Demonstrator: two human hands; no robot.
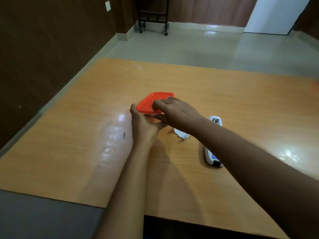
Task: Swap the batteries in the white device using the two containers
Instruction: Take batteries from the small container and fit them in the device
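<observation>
A container with a red lid (149, 102) stands near the middle of the wooden table (224, 94). My left hand (143, 123) cups its near left side. My right hand (174, 112) lies over the lid's near right edge, fingers curled on the rim. The white device (212, 156) lies to the right, mostly hidden under my right forearm; its far end (215, 120) shows an open compartment. A white cover piece (181, 134) lies beside it. Only one container is in view, and I can see no batteries.
The table's left edge runs along a dark brown wall. Beyond the far edge is a tiled floor with a black wheeled stand (152, 18) and a white door (274, 14). A dark surface (43, 219) sits at the lower left.
</observation>
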